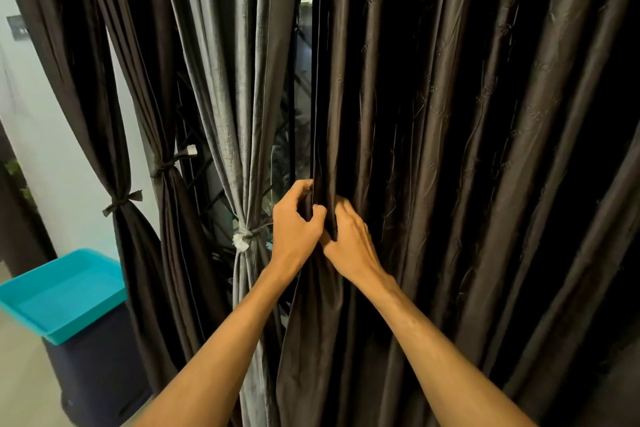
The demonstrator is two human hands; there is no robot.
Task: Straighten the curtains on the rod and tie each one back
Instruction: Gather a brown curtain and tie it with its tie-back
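Note:
A wide dark brown curtain (467, 149) hangs loose over the right half of the view. My left hand (294, 225) grips its left edge, fingers curled round the folds. Right beside it my right hand (349, 239) holds the same bunch of folds, fingers tucked into the fabric. To the left hang three tied curtains: a grey one (239, 97) bound by a pale tie (244, 236), a dark one (166, 80) with a dark tie (166, 165), and a far-left dark one (86, 80) with a knotted tie (123, 201). The rod is out of view.
A turquoise plastic tray (65, 295) sits on a dark bin (100, 371) at the lower left. A white wall (41, 135) with a small switch plate (17, 29) is behind it. A window with a dark grille (287, 156) shows between the curtains.

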